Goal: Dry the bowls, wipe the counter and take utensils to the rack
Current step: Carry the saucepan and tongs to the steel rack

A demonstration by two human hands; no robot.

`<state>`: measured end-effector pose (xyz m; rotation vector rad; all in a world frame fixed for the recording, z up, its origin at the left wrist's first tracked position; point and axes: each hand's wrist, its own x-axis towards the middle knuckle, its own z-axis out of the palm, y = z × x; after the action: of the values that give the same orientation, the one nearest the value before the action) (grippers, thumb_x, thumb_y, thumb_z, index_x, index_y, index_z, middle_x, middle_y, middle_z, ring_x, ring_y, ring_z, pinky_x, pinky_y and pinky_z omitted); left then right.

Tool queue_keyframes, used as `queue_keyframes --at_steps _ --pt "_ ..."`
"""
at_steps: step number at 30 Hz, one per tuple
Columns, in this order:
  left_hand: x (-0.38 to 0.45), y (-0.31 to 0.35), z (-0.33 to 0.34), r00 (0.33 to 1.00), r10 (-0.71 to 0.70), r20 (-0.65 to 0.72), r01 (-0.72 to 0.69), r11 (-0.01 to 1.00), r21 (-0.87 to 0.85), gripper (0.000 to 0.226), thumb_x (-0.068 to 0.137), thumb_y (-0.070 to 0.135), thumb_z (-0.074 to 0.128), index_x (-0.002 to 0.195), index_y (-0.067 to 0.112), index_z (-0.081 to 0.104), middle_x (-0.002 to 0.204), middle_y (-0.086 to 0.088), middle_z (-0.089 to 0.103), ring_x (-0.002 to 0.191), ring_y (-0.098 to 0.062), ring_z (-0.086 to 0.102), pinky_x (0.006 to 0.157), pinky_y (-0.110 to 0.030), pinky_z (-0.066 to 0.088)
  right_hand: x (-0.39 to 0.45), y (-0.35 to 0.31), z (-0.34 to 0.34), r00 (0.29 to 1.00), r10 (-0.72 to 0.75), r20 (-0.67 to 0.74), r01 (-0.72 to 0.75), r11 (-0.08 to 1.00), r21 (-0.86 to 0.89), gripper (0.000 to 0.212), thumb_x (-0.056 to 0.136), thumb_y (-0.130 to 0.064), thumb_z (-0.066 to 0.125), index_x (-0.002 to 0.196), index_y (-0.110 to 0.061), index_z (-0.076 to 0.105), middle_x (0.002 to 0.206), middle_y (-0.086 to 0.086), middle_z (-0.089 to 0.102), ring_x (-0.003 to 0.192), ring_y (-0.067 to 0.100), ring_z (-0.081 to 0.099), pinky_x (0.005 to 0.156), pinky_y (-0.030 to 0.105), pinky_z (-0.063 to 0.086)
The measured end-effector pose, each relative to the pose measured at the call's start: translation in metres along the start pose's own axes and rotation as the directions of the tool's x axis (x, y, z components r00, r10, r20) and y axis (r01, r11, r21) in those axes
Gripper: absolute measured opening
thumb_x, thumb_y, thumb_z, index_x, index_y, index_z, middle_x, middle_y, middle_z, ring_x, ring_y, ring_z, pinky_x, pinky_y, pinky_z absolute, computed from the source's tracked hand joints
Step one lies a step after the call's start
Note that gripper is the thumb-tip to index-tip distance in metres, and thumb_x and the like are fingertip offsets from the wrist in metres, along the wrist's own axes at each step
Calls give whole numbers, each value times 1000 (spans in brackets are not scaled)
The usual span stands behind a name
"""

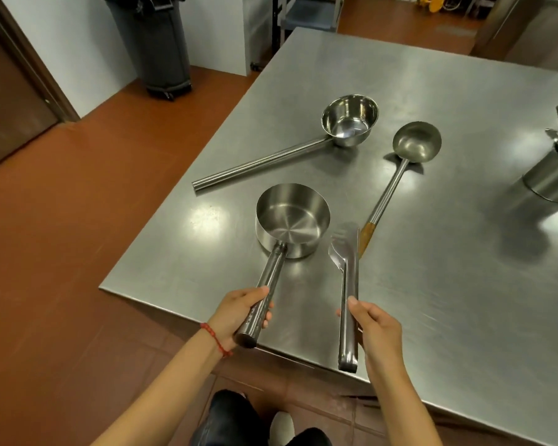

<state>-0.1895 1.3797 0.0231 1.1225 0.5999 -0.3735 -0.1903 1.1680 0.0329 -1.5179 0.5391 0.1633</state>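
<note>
left grip [239, 313] wraps saucepan [292, 217] handle, right grip [372, 326] pinches tongs [347, 284], near counter [432, 284] edge

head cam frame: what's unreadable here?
- Utensil holder, head view: cut by the right edge; its contents are too few and too blurred to name.
- Tongs: the right hand covers the grip; tips blurred.
- Saucepan: whether it rests on the counter or is lifted is unclear.
- Rack: not in view.
</note>
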Motion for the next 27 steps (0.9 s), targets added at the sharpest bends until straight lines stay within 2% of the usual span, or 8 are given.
queue_keyframes --at_steps 4,8,12,17,23,25,27 --pt "-18 -10 -20 994 93 -53 -94 995 -26 16 89 8 52 78 -3 56 54 -9 59 39 -14 53 37 -20 45 -5 -9 15 995 -26 94 30 999 -36 19 84 -19 65 69 -11 72 70 9 74 72 25 64 68 31 51" --pt "-39 -2 -54 975 191 -116 -199 978 -59 13 88 5 51 81 -5 55 58 -11 58 39 -16 53 36 -20 44 -14 -18 52 981 -39 192 55 995 -79 21 85 -19 64 66 -12 71 73 12 73 73 23 62 67 29 50" --pt "-61 9 -101 950 254 -184 -276 955 -106 13 88 4 51 83 -7 56 61 -15 54 38 -16 52 35 -20 43 -28 -21 111 954 -29 299 63 992 -105 19 84 -18 65 66 -13 70 74 13 73 75 24 61 74 35 48" --pt "-87 28 -192 900 311 -307 -366 920 -141 14 88 5 51 84 -5 60 59 -11 59 38 -16 52 34 -21 44 -52 -16 215 901 -24 433 97 984 -147 17 85 -20 64 70 -13 70 76 12 74 72 21 63 69 31 49" --pt "-120 51 -334 817 313 -484 -439 883 -169 14 81 9 57 82 -4 60 52 -10 59 36 -18 51 34 -21 45 -95 3 372 830 -9 558 142 970 -195 22 84 -20 65 64 -14 73 70 8 73 62 17 63 58 26 51" --pt "-131 58 -375 782 309 -542 -456 876 -158 15 80 10 58 77 -4 61 50 -11 58 36 -19 51 34 -22 45 -111 7 419 803 27 595 118 972 -202 22 83 -19 66 63 -13 73 70 12 72 58 20 61 55 29 52" --pt "-142 63 -409 741 292 -605 -481 859 -175 13 82 9 57 75 -2 62 51 -10 60 37 -18 52 34 -22 45 -127 12 460 770 55 636 128 963 -238 22 83 -19 66 63 -14 73 74 14 73 62 21 61 58 31 51"
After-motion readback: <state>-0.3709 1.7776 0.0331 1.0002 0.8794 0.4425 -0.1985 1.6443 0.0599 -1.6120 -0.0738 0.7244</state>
